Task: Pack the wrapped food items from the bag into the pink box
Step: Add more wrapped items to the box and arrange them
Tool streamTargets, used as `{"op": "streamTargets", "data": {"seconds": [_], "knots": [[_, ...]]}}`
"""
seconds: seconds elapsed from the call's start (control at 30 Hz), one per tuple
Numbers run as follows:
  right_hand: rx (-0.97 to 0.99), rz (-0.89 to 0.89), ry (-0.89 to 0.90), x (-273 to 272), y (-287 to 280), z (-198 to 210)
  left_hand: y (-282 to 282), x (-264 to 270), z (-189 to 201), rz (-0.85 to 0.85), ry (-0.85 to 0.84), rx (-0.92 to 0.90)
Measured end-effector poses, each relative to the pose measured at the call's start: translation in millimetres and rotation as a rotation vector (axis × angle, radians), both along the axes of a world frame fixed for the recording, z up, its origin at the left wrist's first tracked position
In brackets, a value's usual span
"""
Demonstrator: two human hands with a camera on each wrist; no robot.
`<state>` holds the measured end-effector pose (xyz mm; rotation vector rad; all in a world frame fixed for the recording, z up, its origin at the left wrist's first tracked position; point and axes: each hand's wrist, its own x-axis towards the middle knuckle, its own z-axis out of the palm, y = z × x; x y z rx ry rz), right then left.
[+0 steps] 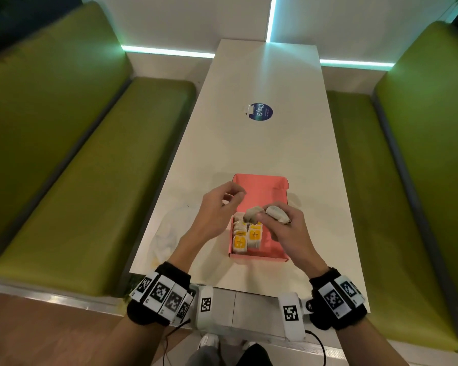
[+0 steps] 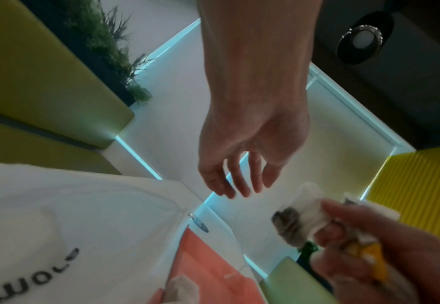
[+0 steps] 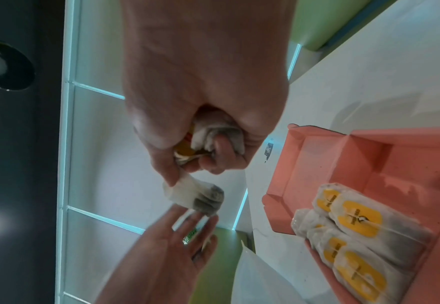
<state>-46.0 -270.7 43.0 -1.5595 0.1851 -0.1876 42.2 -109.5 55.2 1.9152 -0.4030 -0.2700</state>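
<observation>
The pink box (image 1: 259, 188) lies open on the white table (image 1: 262, 143). Several paper-wrapped food items with yellow labels (image 1: 247, 237) fill its near left part and also show in the right wrist view (image 3: 356, 226). My right hand (image 1: 269, 220) hovers over the box and grips two wrapped items; one (image 1: 251, 215) sticks out leftward between thumb and finger (image 3: 195, 195), the other (image 1: 275, 212) is bunched in the palm. My left hand (image 1: 233, 196) hangs above the box's left edge, fingers relaxed (image 2: 229, 185), holding nothing, close to the protruding item.
A white plastic bag (image 1: 167, 233) lies flat on the table left of the box, printed letters visible (image 2: 32, 275). A round blue sticker (image 1: 259, 112) sits farther up the table. Green bench seats (image 1: 90, 167) flank the narrow table on both sides.
</observation>
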Motion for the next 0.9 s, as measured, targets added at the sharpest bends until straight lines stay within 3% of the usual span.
{"op": "streamTargets", "data": {"seconds": [0.1,0.2,0.33,0.43,0.57,0.7,0.9], "knots": [[0.039,-0.013,0.04,-3,-1,5,9,-5,-11,0.154,-0.147,0.177],[0.085,-0.031,0.07,-7,-2,9,12,-30,-8,0.161,-0.348,0.083],[0.143,-0.019,0.098,-11,1,13,4,-55,-6,-0.085,-0.173,-0.097],[0.163,0.003,0.119,-11,5,16,-1,-60,-4,-0.047,-0.145,-0.219],[0.21,-0.089,0.201,-13,3,10,3,-61,0,-0.001,-0.131,-0.251],[0.051,-0.098,0.202,-15,-4,9,9,-58,0,0.01,-0.135,-0.228],[-0.122,0.064,0.044,-14,-2,16,13,-58,5,0.001,-0.085,-0.261]]}}
